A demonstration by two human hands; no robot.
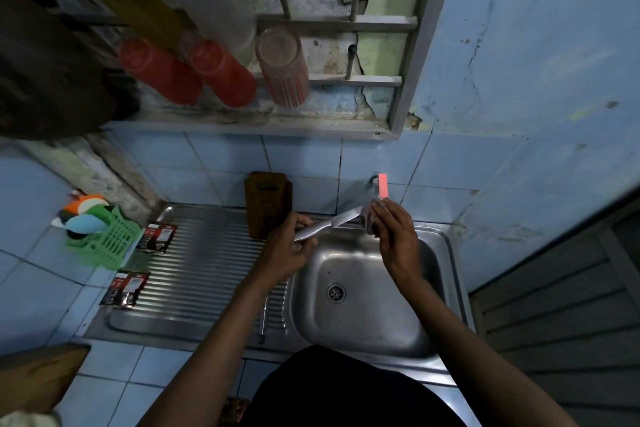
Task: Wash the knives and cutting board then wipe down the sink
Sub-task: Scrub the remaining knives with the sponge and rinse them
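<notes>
I've got the knife [327, 226] held over the back rim of the sink [446, 246]; left hand [289, 248] curled round the handle, right hand [393, 236] pinching a cloth [370, 222] wrapped on the blade nr the tip; long axis runs left-right, handle low-left, tip up-right toward the tap [375, 184]; right hand is nearer the tip, so the wipe goes along that line, I'd say. Cutting board [267, 204] stands against the tiles just behind the left hand. Blade edge hidden under cloth; can't tell if water's running; dim pic.
</notes>
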